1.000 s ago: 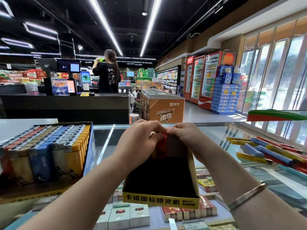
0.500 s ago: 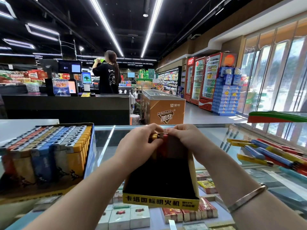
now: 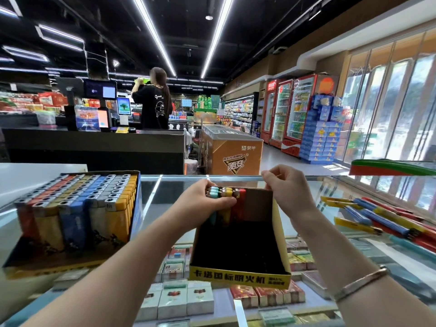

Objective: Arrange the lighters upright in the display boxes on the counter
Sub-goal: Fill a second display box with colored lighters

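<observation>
A black-and-yellow display box (image 3: pixel 239 276) stands on the glass counter (image 3: pixel 165 199) in front of me, mostly bare inside. At its back left corner stand several upright lighters (image 3: pixel 224 197) in teal, yellow and red. My left hand (image 3: pixel 203 204) wraps around that cluster and holds it against the back wall. My right hand (image 3: pixel 286 185) pinches the box's back right top edge. A second display box (image 3: pixel 73 218) on the left is packed with upright lighters in rows.
Loose lighters (image 3: pixel 387 223) lie scattered on the glass at the right. Cigarette packs (image 3: pixel 186 300) show under the glass. A red and green object (image 3: pixel 389 167) sits at the far right. A person (image 3: pixel 154 100) stands behind the black checkout counter (image 3: pixel 94 147).
My hands have parted: the right one moved to the box's back right corner, the left one slid the lighters to the back left. The lighters' tops now show.
</observation>
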Available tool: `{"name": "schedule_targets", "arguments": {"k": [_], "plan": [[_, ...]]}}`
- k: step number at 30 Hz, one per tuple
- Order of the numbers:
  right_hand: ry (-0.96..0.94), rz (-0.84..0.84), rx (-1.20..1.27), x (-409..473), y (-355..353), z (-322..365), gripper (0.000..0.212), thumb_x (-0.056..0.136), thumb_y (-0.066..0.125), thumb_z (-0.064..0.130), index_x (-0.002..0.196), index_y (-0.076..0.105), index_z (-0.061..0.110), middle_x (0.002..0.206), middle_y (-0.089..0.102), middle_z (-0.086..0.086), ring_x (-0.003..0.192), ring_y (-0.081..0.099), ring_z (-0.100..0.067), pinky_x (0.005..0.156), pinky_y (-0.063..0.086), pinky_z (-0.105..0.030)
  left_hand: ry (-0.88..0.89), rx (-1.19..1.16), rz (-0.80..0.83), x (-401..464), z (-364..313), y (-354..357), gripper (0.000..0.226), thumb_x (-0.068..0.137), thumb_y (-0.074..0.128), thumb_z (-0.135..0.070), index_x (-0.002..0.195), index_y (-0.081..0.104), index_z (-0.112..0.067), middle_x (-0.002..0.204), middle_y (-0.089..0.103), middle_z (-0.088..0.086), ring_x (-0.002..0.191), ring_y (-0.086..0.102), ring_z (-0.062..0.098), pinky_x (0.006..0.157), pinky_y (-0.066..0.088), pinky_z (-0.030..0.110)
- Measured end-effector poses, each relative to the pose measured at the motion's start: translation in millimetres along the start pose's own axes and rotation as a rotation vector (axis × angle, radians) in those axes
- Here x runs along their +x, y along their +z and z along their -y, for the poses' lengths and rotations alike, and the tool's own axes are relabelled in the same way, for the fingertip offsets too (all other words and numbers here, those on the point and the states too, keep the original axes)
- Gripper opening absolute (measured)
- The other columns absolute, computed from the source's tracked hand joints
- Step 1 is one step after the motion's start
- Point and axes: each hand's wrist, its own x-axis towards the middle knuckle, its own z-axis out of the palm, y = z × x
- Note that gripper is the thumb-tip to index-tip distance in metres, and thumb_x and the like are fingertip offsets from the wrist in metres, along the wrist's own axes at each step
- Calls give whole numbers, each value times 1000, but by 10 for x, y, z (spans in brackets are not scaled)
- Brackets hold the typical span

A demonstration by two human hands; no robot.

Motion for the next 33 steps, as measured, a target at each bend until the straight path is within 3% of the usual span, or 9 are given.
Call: {"name": "schedule_targets", "arguments": {"k": [4,7,12,17,21,23,27,31,33], "plan": [[-22,18,-246,-47,-329,-85,20,92,55,22,75,60,11,72,61,-8,72,59,-25,67,49,-36,-78,-128,15,14,3,76,39,73,75,-33,101,50,-24,99,63,2,89,64,14,66,53,23],[61,57,-502,-25,-714,-193,13,89,53,15,86,64,9,84,65,-11,80,59,-27,73,47,-36,-186,-293,156,18,21,72,49,77,69,-9,117,44,-19,111,58,10,100,61,24,83,53,35],[236,149,-802,15,-1259,-296,19,83,52,6,94,67,10,94,65,-12,85,58,-26,81,51,-40,-207,-424,289,-9,57,68,64,69,59,6,126,37,-14,120,50,20,107,56,31,84,50,36],[267,295,-936,-62,-1449,-463,23,88,49,7,102,67,11,90,61,-3,76,54,-15,64,45,-26,-266,-415,144,-86,-80,238,47,81,55,1,122,38,-16,109,54,15,96,58,28,68,50,33],[223,361,-982,-101,-1394,-571,35,90,43,5,119,59,17,118,57,-5,100,54,-19,85,45,-33,-270,-377,51,-95,-118,354,50,86,54,-2,130,34,-16,111,53,13,101,56,28,86,49,40],[222,392,-1007,-108,-1331,-602,37,90,43,4,122,56,17,119,57,-5,98,52,-19,82,43,-32,-262,-357,40,-92,-118,352,50,87,55,-4,131,34,-15,112,53,14,104,55,28,93,46,42],[227,479,-1127,-109,-1209,-612,31,90,40,3,117,55,8,111,59,-9,99,56,-24,85,48,-37,-244,-344,64,-85,-116,328,51,87,55,-5,132,33,-14,116,52,14,107,54,29,96,44,43],[190,520,-1121,-82,-1125,-577,22,84,40,-4,76,49,13,74,45,0,66,43,-12,54,32,-21,-228,-337,79,-79,-101,327,51,86,56,-4,131,35,-14,114,53,13,106,54,28,95,45,42],[197,490,-1074,-19,-1105,-574,23,85,41,-3,70,41,15,69,38,2,61,36,-10,53,27,-22,-225,-338,93,-70,-89,324,50,86,56,-4,130,36,-15,113,54,12,104,55,27,89,47,38]]}}
